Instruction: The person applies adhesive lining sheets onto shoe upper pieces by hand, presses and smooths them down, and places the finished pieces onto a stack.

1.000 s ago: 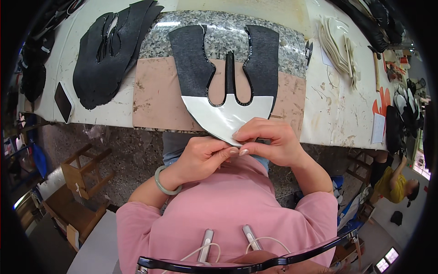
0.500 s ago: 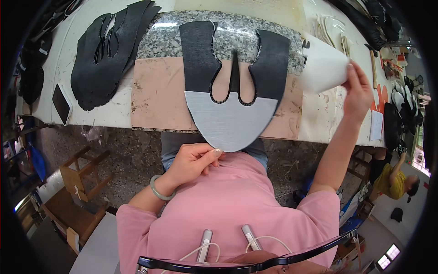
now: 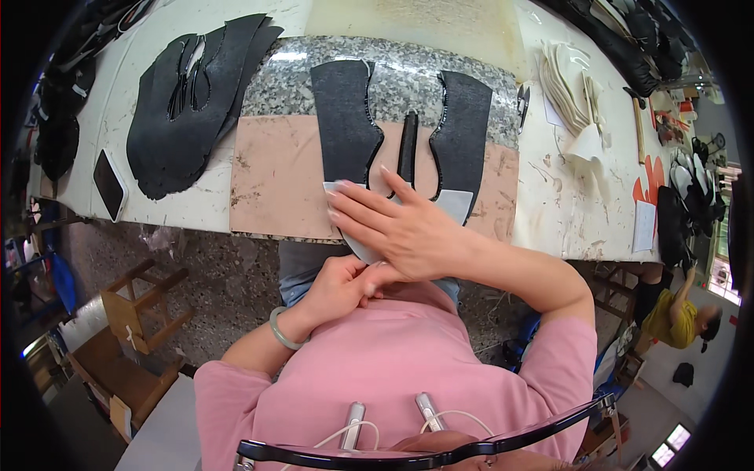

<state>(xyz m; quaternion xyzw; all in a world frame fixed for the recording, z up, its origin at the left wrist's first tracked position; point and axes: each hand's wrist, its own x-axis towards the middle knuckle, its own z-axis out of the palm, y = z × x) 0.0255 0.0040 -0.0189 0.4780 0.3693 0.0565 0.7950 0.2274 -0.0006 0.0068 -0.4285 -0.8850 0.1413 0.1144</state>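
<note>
A flat shoe upper (image 3: pixel 345 129) lies before me, with two black side panels, a narrow black tongue strip between them and a pale grey toe part overhanging the table's near edge. My right hand (image 3: pixel 400 231) rests flat across the toe part, fingers stretched out, covering most of it. At the toe's tip, my left hand (image 3: pixel 338 286) is closed, thumb and fingers pinching the edge; the right hand partly hides that tip. A white curved piece (image 3: pixel 586 144) lies off to the right, beside a stack of off-white pieces (image 3: pixel 567 86).
Under the upper are a pinkish board (image 3: pixel 275 180) and a speckled stone slab (image 3: pixel 306 51). Black uppers (image 3: pixel 169 149) are piled at left, near a phone (image 3: pixel 110 184). Small scissors (image 3: pixel 523 102) and a hammer (image 3: pixel 638 125) lie at right. A wooden stool (image 3: pixel 145 306) stands below left.
My right hand has let go of the white piece at the right and come across onto the toe part. The left hand stays at the toe's tip.
</note>
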